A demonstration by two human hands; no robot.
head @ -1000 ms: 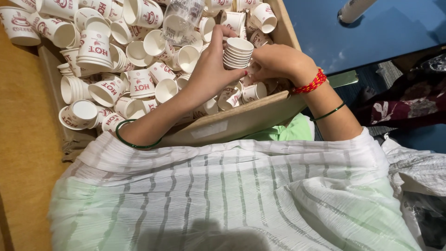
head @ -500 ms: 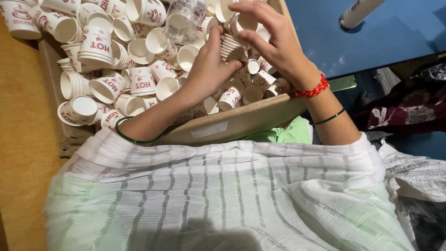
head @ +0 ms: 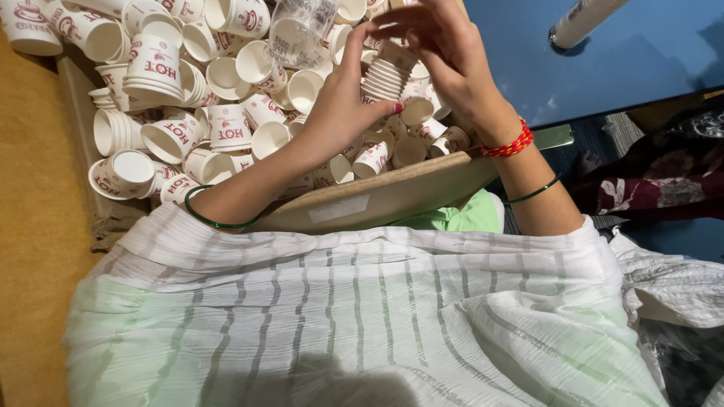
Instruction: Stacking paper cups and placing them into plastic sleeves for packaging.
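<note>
- Here, in the upper middle of the frame, we hold a nested stack of small paper cups (head: pixel 386 75) over the cardboard box (head: pixel 392 197); our left hand (head: pixel 343 105) is wrapped around its side, which keeps the cups lined up so they nest.
- Our right hand (head: pixel 445 53) arches over the stack's top with fingers curled; we judge it is pressing or seating the top cup, though the fingertips are partly hidden and we cannot tell whether they pinch anything.
- Loose white paper cups with red print (head: pixel 226 124) fill the box from upper left to centre, lying on their sides or mouth up, some already in short stacks.
- The near box flap runs across mid-frame just below our forearms, a low edge to clear.
- At upper right, a blue surface (head: pixel 648 60) carries a wrapped sleeve of cups (head: pixel 584 21), well apart; there we see open room.
- Tan floor (head: pixel 34 226) borders the left edge.
</note>
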